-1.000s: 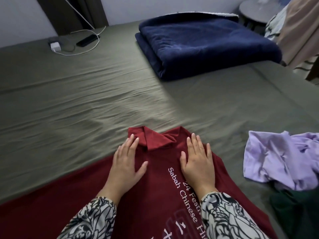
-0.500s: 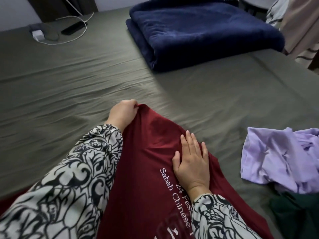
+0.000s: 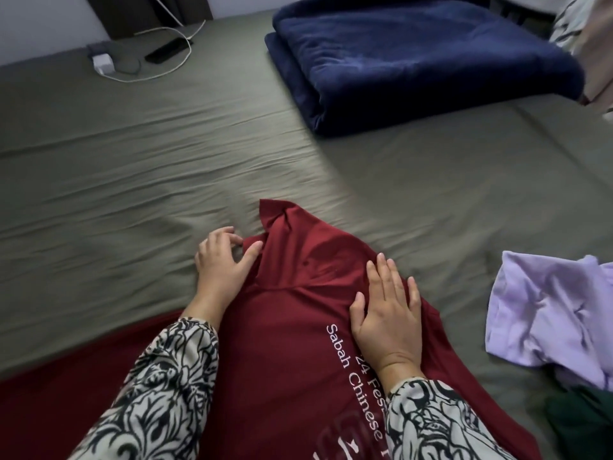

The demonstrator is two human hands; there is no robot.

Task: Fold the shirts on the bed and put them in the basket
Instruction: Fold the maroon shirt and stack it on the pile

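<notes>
Red shirt (image 3: pixel 292 327) lies lower centre of frame on the bed (image 3: pixel 132 161), printed side up. My right hand (image 3: pixel 386 313) presses flat on it, fingers straight, grasping nothing. My left hand (image 3: pixel 220 263) rests at its left edge, fingers loosely spread, thumb touching cloth, no pinch. Judgement: light, limp knit; wrinkles easily, best taken at shoulders or hem. Hem cut off below; basket not visible; lilac shirt (image 3: pixel 544 313) crumpled at right edge.
</notes>
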